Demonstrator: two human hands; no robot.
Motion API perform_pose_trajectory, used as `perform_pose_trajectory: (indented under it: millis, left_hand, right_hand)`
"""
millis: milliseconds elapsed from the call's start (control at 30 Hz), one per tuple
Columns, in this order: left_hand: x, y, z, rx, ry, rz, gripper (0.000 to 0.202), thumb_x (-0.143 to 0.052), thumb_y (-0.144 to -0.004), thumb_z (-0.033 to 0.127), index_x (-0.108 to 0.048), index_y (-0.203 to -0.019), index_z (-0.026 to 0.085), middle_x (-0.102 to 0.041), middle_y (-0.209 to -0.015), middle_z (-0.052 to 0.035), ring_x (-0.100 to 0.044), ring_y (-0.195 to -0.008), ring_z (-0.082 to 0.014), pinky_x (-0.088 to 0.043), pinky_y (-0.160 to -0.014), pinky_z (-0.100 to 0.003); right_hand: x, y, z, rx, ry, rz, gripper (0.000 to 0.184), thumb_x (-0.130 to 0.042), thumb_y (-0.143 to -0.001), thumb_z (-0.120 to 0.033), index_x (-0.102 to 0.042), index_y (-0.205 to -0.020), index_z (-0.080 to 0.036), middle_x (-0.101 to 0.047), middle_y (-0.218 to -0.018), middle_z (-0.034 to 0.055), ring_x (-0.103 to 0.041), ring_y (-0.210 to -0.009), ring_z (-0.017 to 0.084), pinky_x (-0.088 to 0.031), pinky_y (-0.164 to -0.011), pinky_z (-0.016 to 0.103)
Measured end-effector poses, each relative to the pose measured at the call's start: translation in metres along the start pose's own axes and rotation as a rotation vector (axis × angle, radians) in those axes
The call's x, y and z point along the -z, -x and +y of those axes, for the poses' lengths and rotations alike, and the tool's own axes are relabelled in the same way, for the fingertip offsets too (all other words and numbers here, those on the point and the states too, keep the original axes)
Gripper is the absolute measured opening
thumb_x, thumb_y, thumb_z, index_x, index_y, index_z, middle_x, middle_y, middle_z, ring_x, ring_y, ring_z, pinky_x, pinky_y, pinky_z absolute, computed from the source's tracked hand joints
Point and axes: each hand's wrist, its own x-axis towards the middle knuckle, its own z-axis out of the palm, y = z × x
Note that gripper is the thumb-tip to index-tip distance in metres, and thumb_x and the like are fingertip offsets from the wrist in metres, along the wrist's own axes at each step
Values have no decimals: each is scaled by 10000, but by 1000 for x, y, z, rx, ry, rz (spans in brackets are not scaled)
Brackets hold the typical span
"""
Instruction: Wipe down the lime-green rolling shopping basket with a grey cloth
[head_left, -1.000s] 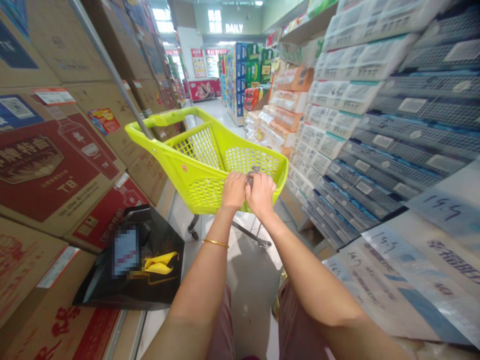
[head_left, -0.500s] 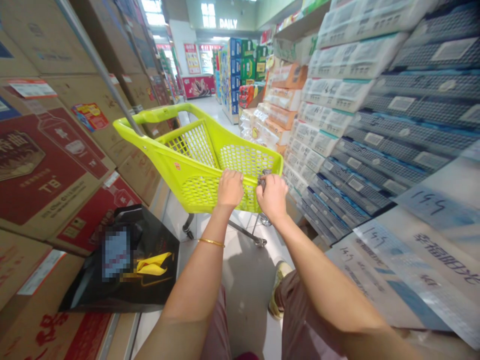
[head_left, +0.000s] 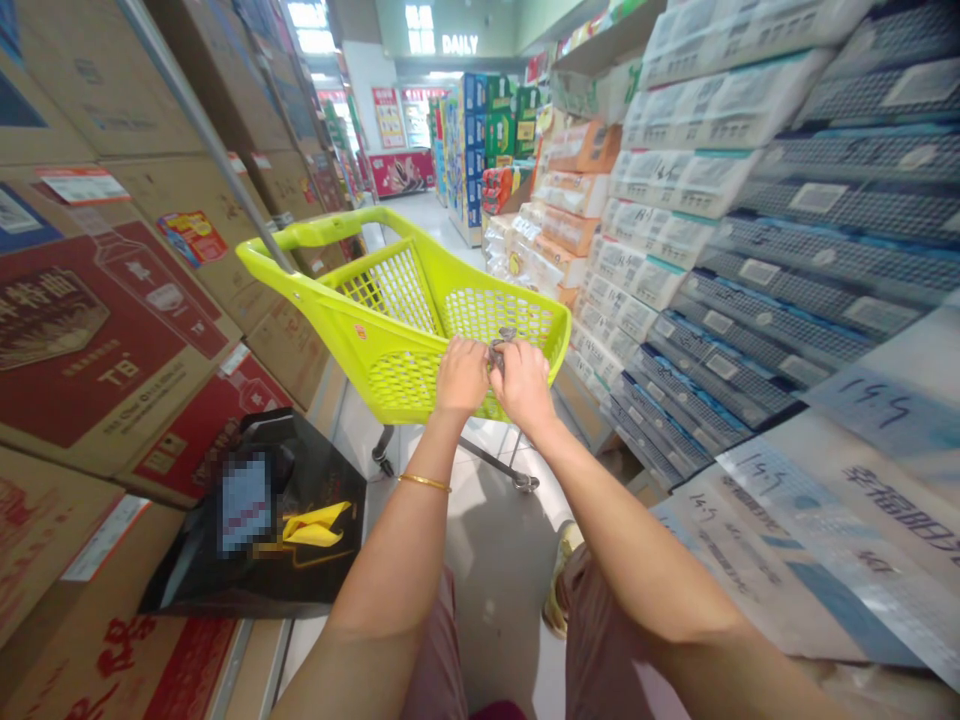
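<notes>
A lime-green shopping cart (head_left: 334, 318) with a perforated plastic basket stands in front of me, side-on. My left hand (head_left: 461, 375) is closed over the rim of its near side. Just to the right, almost touching it, my right hand (head_left: 523, 385) presses a crumpled grey cloth (head_left: 508, 334) against the same rim. Only the cloth's edge shows; the rest is hidden under the fingers. The inside of the basket is partly visible through its folding mesh panel (head_left: 394, 285).
Cardboard cartons (head_left: 105, 300) are stacked along the left. A black bag (head_left: 315, 560) with a yellow ribbon stands before them. Packs of tissue (head_left: 667, 180) and dark-blue packs (head_left: 780, 275) rise on the right. The aisle floor (head_left: 409, 212) runs on beyond the cart.
My right hand has slid left along the rim with the cloth, up beside my left hand. The left hand stays on the rim. The whole view has shifted slightly.
</notes>
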Motion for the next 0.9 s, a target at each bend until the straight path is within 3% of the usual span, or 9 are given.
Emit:
perform_pose_trajectory:
  millis: [367,533,600,700,900]
  left_hand:
    - [1,-1,3,13,34,-11,278,-346,-930,196,-620,-892,167,-649,-951,-86,-558,-994,-216,-314,-1093,-409]
    - [-6,-1,16,-109,109,-30,254,-367,-918,182,-619,-952,193,-650,-1030,-57,-509,-1109,-218,-287,-1112,-442]
    - [-10,-1,27,-149,136,-63,252,-367,-909,161,-617,-918,184,-651,-989,-59,-533,-1062,-208,-304,-1105,-420]
    - [-14,0,37,-98,134,-65,229,-382,-887,142,-606,-849,174,-643,-917,-74,-558,-976,-211,-318,-1094,-408]
    - [-11,3,28,-86,114,-97,203,-394,-875,147,-585,-817,182,-634,-896,-75,-558,-956,-217,-332,-1082,-418]
  right_hand:
    - [20,8,47,-43,-130,-7,254,-458,-781,-205,-581,-999,-168,-601,-1004,101,-516,-980,244,-400,-899,385]
    - [18,7,41,-98,-134,24,234,-464,-780,-213,-589,-971,-165,-613,-1000,102,-519,-976,243,-395,-903,385]
    - [18,6,37,-111,-133,33,222,-464,-788,-226,-590,-961,-168,-617,-983,99,-520,-959,242,-395,-895,386]
    - [18,7,30,-129,-110,32,216,-463,-805,-245,-592,-957,-162,-617,-955,105,-517,-936,247,-395,-874,391]
    - [15,12,17,-124,-84,50,224,-450,-835,-263,-590,-970,-152,-602,-952,121,-501,-920,253,-390,-857,404]
